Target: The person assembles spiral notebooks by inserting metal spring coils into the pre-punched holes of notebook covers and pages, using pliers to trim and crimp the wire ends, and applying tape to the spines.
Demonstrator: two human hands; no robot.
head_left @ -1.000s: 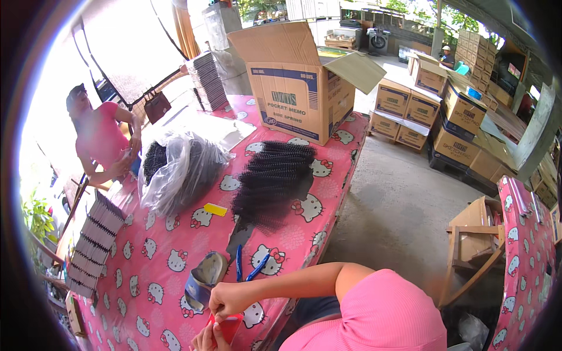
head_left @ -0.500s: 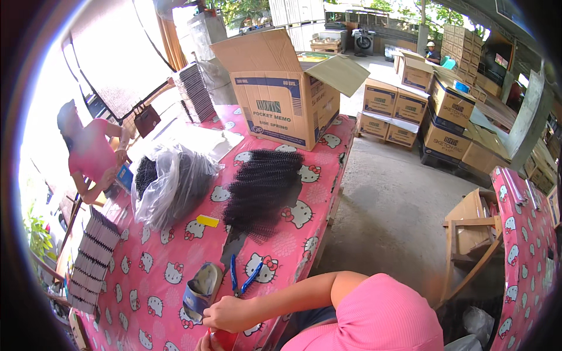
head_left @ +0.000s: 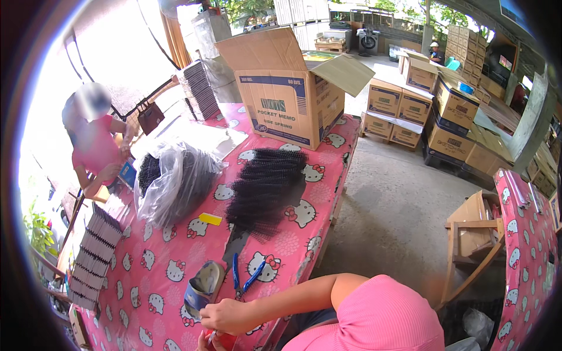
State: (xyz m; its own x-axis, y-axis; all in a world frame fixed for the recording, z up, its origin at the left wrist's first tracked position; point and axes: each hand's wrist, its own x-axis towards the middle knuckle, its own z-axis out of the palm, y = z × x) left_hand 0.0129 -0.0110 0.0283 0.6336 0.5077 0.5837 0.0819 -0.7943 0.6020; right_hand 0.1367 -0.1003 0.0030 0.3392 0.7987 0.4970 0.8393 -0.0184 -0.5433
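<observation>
At the lower edge, my right hand (head_left: 225, 316) is closed, its fingers bent down toward a small bright red piece (head_left: 226, 340) whose kind I cannot make out. My left hand (head_left: 209, 342) shows only in part below it, with its fingertips pinched at the red piece. Just beyond my hands lies a worn blue-grey and beige open holder (head_left: 204, 286). Blue-handled pliers (head_left: 243, 281) rest beside it with their handles spread. Farther up the table is a heap of black spiral binding coils (head_left: 266, 190), partly on a dark strip.
A clear plastic bag of black coils (head_left: 178, 184) and a yellow slip (head_left: 210, 219) lie on the pink patterned table (head_left: 175, 248). Stacked bound notebooks (head_left: 93, 257) line the left edge. An open carton (head_left: 287, 105) stands at the far end. Across the table, a person (head_left: 99, 146) holds a blue notebook.
My left fingers have come up a little around the red piece, close under my right hand. The view has shifted slightly. The person across has turned their head.
</observation>
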